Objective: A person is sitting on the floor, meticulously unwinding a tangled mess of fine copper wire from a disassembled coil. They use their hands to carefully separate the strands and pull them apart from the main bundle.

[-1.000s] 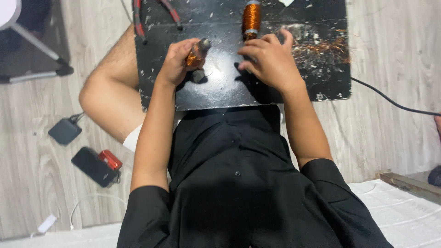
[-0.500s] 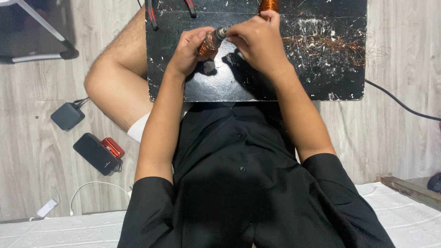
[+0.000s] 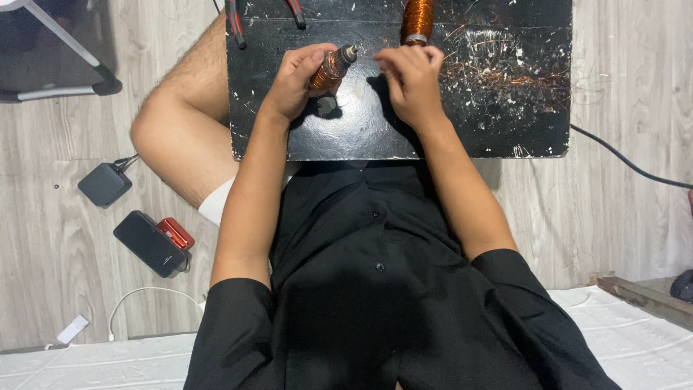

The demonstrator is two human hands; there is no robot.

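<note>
Head view: left hand (image 3: pixel 292 83) grips copper coil (image 3: pixel 330 66); right hand (image 3: pixel 410 81) just beside.

A makeshift home workshop on a pale wood-plank floor (image 3: pixel 635 87). A scratched black work board (image 3: pixel 433 123) strewn with copper wire scraps, 1 copper-wound coil (image 3: pixel 417 20) and red-handled pliers (image 3: pixel 234 22) show repair work; a white mattress edge (image 3: pixel 635 318) suggests a dwelling.

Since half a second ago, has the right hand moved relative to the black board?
Yes. The right hand has drawn rightward off the copper coil held by the left hand, toward the board's scattered wire scraps.
</note>
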